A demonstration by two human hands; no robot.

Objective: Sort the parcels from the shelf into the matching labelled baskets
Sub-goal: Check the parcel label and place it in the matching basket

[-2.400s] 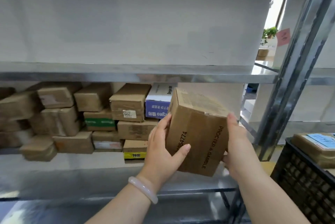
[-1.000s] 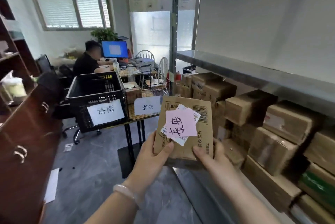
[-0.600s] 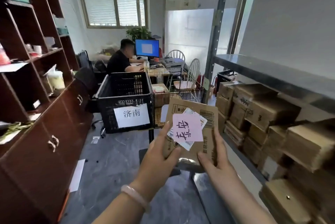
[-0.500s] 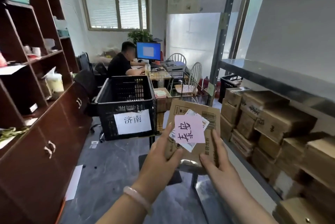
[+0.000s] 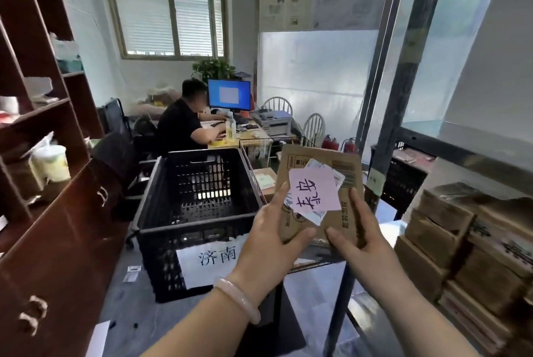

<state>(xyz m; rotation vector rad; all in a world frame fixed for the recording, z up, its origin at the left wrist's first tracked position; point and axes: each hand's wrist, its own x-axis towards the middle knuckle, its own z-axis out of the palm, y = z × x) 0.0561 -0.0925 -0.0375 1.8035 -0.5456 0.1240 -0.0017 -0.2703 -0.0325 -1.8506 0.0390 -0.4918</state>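
I hold a brown cardboard parcel (image 5: 343, 212) upright in front of me, its face bearing a pink handwritten note (image 5: 314, 193) over a white shipping label. My left hand (image 5: 271, 238) grips its lower left edge, thumb across the front. My right hand (image 5: 357, 238) grips its lower right edge. Just left of the parcel stands a black plastic basket (image 5: 199, 192) with a white label reading 济南. Behind the parcel is a wire basket (image 5: 259, 154) with a box inside; its label is hidden. More brown parcels (image 5: 473, 244) are stacked on the metal shelf at right.
A dark wooden cabinet with shelves (image 5: 49, 212) lines the left side. A person (image 5: 184, 125) sits at a desk with a monitor (image 5: 229, 95) at the back. Another black crate (image 5: 403, 183) stands behind the shelf post (image 5: 395, 91). Paper scraps lie on the grey floor.
I took the parcel off the shelf, turned left towards the baskets and moved closer to them. The parcel now shows its pink note and sits in front of the wire basket.
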